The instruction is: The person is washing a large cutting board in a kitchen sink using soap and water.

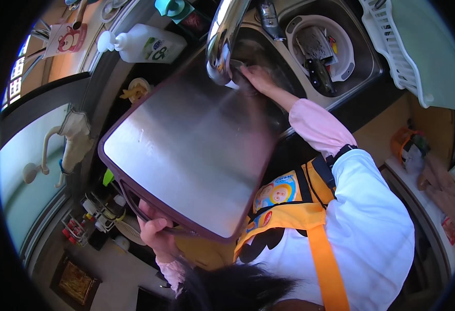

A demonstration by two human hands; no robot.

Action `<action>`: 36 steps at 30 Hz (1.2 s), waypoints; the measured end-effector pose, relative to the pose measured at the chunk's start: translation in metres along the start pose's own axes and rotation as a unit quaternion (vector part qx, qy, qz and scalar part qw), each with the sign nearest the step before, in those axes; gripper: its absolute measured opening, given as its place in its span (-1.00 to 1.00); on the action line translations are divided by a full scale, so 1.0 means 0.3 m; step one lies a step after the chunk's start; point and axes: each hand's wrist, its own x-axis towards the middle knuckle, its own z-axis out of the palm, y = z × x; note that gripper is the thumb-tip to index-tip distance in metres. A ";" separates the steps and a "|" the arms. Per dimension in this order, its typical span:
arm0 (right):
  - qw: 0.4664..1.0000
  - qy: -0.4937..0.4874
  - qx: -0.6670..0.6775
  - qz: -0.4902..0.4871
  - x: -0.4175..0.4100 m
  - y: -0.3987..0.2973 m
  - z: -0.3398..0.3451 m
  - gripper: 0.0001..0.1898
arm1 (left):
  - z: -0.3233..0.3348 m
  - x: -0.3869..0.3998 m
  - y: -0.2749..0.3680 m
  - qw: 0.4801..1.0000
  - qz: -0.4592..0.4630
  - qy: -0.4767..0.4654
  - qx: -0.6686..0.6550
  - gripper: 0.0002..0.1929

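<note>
A large cutting board with a steel-coloured face (184,144) and a maroon rim is tilted over the sink's near basin (289,83). My left hand (157,229) grips the handle opening at its lower end. Above the board's far end arches a chrome faucet (219,50), with a pale stream visible at its spout. My right hand (259,79) is beside the spout at the board's far end. Its fingertips are partly hidden behind the faucet, near a blurred greyish shape. Whether it holds that shape I cannot tell.
In the other basin, a white plastic tub (344,72) holds a cleaver (317,44) and other utensils. A white pump bottle (153,42) stands left of the faucet. At the right is a white drying rack (392,50). A glove (75,128) hangs by the window.
</note>
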 end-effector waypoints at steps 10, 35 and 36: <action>0.987 0.072 0.143 0.016 -0.121 -0.007 -0.041 -0.30 | -0.232 0.088 -0.151 0.998 -0.022 -0.062 -0.015 -0.37; 0.976 0.199 0.062 -0.061 -0.525 -0.056 -0.264 -0.63 | -0.398 0.403 -0.510 0.954 -0.190 0.060 -0.224 -0.62; 0.975 0.202 0.068 -0.061 -0.510 -0.035 -0.252 -0.64 | -0.389 0.371 -0.483 0.953 -0.177 0.081 -0.230 -0.65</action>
